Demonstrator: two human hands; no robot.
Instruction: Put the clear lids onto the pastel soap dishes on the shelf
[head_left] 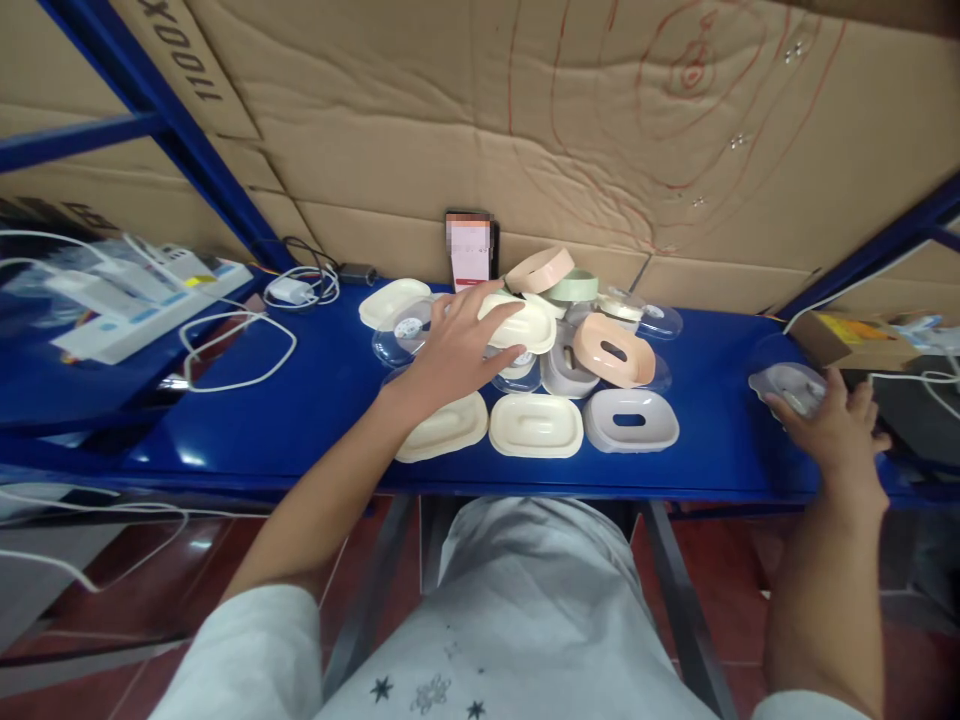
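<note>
Cardboard sheet (172,60), far left behind the blue upright: black printed characters, upside down and cut off by the frame edge, reading roughly "1100X".

Phone (470,248) standing against the cardboard at far centre: screen shows a red band, content blurred, nothing legible.

Clear lids (409,330) in the pile carry small round stickers; print too small to read.

White boxes (142,300), far left: coloured print, not legible.

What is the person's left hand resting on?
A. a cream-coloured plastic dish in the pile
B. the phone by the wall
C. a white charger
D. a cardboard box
A: the left hand lies on a cream plastic dish atop the pile on the blue table, while the right hand holds a clear lid far to the side.
</note>
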